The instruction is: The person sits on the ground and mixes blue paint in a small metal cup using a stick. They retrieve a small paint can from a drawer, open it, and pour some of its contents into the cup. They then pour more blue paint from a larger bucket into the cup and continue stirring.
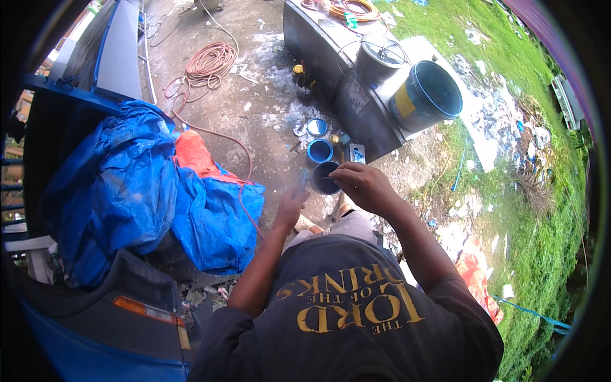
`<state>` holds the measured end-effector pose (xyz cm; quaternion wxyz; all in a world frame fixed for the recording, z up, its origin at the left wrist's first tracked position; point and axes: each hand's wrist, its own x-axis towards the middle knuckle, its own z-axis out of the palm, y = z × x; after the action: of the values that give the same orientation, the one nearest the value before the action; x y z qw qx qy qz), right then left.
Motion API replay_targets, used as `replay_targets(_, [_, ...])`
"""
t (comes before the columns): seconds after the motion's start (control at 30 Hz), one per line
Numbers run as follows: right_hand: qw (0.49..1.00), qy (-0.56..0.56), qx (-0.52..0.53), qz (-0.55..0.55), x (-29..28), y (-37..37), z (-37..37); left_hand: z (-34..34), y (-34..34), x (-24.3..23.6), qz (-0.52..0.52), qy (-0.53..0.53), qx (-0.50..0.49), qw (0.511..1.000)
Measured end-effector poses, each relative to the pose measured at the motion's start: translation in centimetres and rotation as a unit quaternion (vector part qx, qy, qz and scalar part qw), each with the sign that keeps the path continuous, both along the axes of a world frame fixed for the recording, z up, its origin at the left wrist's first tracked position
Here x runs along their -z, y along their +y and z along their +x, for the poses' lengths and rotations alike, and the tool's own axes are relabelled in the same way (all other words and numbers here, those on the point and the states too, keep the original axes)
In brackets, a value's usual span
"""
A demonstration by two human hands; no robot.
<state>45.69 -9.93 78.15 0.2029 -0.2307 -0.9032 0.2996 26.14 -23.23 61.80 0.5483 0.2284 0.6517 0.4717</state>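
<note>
My right hand (361, 183) is closed in a pinch at the rim of a dark open can (326, 185). A thin stick (332, 177) shows at its fingertips and slants into the can. To the left of the can, my left hand (291, 207) is curled and partly smeared by motion. A slim bluish piece (303, 181) rises from its fingers, too blurred to name. Just beyond the dark can stands a blue can (319, 150) with blue inside, then a round lid or shallow tin (317, 127). A small jar (335, 138) and a rectangular tin (357, 153) sit beside them.
A dark metal box (347, 95) bears a large bucket (426, 95) and a lidded pot (380, 58). Blue tarpaulin (137, 184) lies at left, crossed by a reddish hose (210, 65). A blue vehicle part (121, 318) is near left. Litter (503, 114) covers grass at right.
</note>
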Motion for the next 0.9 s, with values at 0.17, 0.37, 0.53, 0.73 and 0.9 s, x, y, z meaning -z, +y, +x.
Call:
replay_targets(0.17, [0.998,-0.021,0.044,0.036,0.4,0.4,0.4,0.4,0.1,-0.1,0.012,0.0,-0.016,1.0])
replay_targets(0.37, [0.998,-0.028,0.027,0.046,0.4,0.8,1.1,0.1,0.6,0.1,0.016,-0.02,-0.011,1.0])
replay_targets(0.53, [0.998,-0.01,0.057,0.032,1.1,0.4,1.4,0.1,0.9,0.5,0.009,-0.031,-0.009,0.999])
replay_targets(0.73, [0.998,0.027,0.062,-0.013,1.1,-0.3,2.1,-0.2,0.9,1.1,0.007,-0.019,-0.001,1.0])
replay_targets(0.9, [0.996,-0.004,0.077,0.034,2.2,1.2,2.4,-0.3,1.1,0.7,0.008,-0.013,0.012,1.0])
